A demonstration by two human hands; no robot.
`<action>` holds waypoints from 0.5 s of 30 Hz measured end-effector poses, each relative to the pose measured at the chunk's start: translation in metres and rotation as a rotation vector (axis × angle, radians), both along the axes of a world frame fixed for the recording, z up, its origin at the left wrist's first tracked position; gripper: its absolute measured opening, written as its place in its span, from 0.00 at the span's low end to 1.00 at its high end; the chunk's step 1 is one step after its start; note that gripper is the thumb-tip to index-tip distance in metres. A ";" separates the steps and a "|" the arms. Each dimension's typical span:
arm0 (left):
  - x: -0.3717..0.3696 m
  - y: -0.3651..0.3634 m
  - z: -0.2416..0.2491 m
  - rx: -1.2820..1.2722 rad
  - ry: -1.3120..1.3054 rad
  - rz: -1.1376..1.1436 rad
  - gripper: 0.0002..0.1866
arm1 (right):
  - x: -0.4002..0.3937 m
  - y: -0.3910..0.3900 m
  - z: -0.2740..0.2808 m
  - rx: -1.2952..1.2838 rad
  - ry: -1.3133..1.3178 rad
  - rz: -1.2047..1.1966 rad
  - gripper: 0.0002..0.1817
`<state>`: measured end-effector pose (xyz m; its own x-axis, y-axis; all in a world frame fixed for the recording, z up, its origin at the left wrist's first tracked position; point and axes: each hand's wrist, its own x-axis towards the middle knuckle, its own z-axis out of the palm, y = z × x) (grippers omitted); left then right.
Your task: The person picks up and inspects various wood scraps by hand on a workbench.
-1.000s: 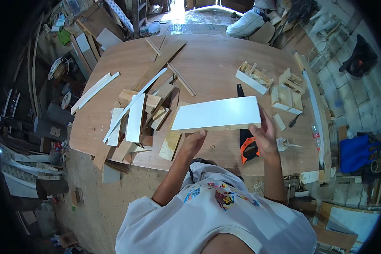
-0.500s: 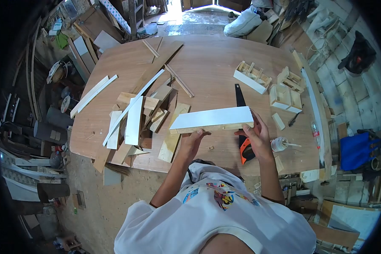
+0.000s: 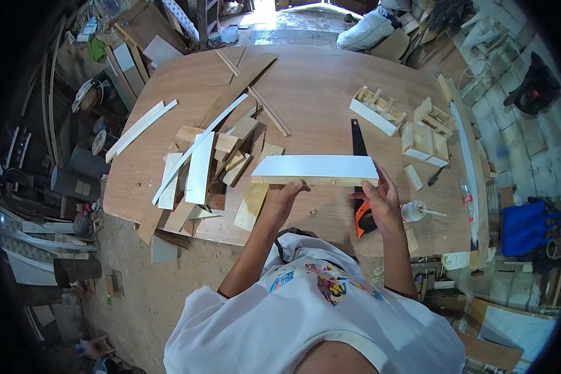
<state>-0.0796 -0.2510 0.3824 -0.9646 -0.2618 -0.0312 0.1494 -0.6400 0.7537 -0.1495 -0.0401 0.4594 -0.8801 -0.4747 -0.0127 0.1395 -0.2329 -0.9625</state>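
Between my two hands I hold a wooden board (image 3: 315, 167) with a white top face and a bare wood front edge. My left hand (image 3: 285, 198) grips it from below near its left part, thumb against the front edge. At the right end, my right hand (image 3: 383, 196) is wrapped round it, thumb on the front. Under and behind the board lies a handsaw (image 3: 358, 140) with a dark blade and an orange and black handle. A white jar (image 3: 414, 210) with a stick or brush in it stands right of my right hand.
A pile of wood offcuts (image 3: 201, 168) covers the table's left side, with long strips beyond it. Small white-sided wooden boxes (image 3: 377, 111) sit at the back right. A small white block (image 3: 412, 177) and a clear bottle (image 3: 466, 192) lie near the long right-edge plank (image 3: 461, 156).
The board has levelled a little and now faces more squarely across my view. Both hands keep hold of it. The whole scene has shifted slightly as my head moved.
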 end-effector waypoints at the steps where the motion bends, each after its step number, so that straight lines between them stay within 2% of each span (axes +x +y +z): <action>1: 0.001 0.000 -0.001 0.001 -0.002 0.005 0.23 | 0.001 0.000 0.000 0.001 -0.002 0.005 0.38; 7: 0.005 0.000 0.003 -0.081 0.017 -0.025 0.24 | 0.001 0.004 -0.007 -0.001 -0.025 0.017 0.37; 10: 0.006 0.000 0.005 -0.127 0.021 -0.068 0.23 | 0.003 0.006 -0.014 -0.082 -0.028 -0.005 0.37; 13: 0.007 0.004 0.007 -0.108 0.014 -0.061 0.23 | 0.002 0.010 -0.020 -0.081 0.044 0.033 0.39; 15: 0.006 0.007 0.008 -0.077 0.006 0.004 0.17 | 0.000 0.012 -0.025 -0.089 0.035 0.053 0.39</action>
<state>-0.0736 -0.2436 0.3908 -0.9637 -0.2668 -0.0049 0.1564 -0.5797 0.7997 -0.1496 -0.0279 0.4346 -0.8526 -0.5189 0.0614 0.1210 -0.3105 -0.9428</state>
